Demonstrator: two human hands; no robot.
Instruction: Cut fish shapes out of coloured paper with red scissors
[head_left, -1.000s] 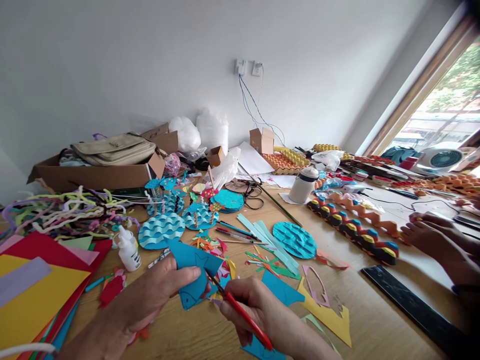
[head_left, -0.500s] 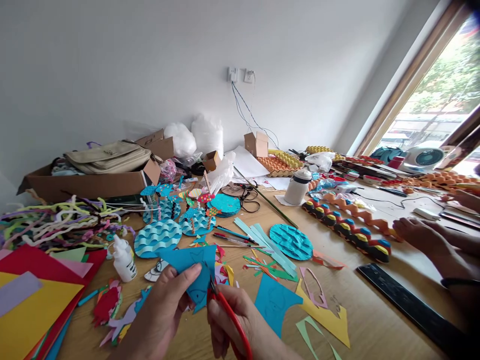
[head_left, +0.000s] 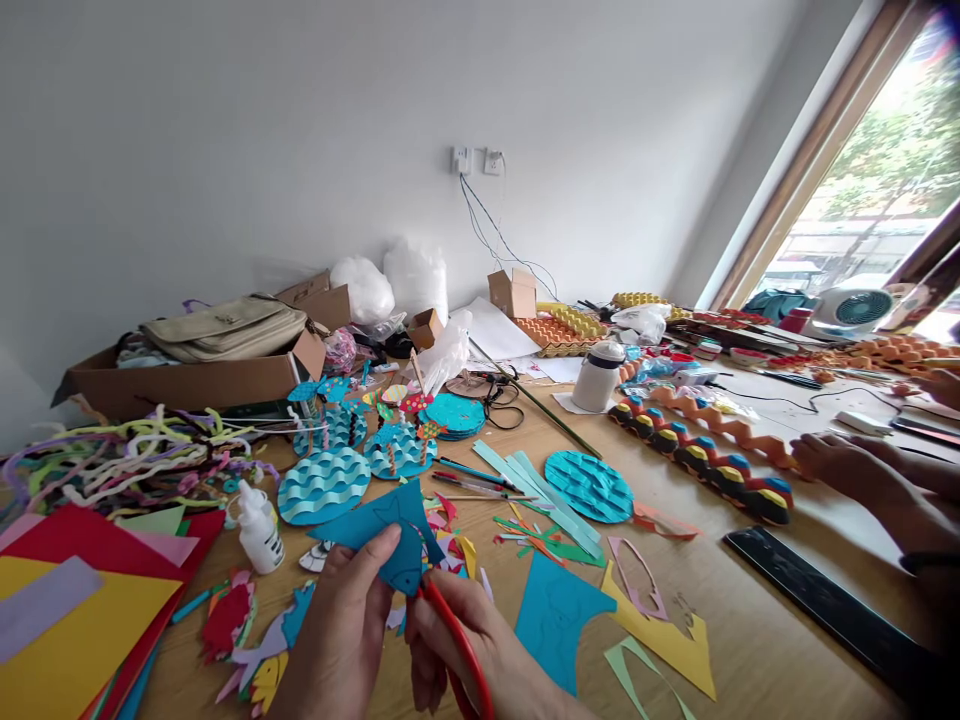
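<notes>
My left hand pinches a piece of blue paper with a fish outline drawn on it. Red-handled scissors are in my right hand, their blades at the paper's lower right edge, largely hidden by paper and fingers. A cut strip of the paper stands off on the right side. Another blue sheet with a drawing lies on the table to the right of my hands. Cut paper fish lie to the left, near a white glue bottle.
Coloured sheets are stacked at the left, below pipe cleaners. Wavy blue discs and a white container stand farther back. Another person's hand rests at the right beside painted egg-carton strips and a black object.
The blue paper has tilted in my left hand, and the scissor blades have moved lower along its edge. A cut strip now spreads away at the right. The view has shifted slightly.
</notes>
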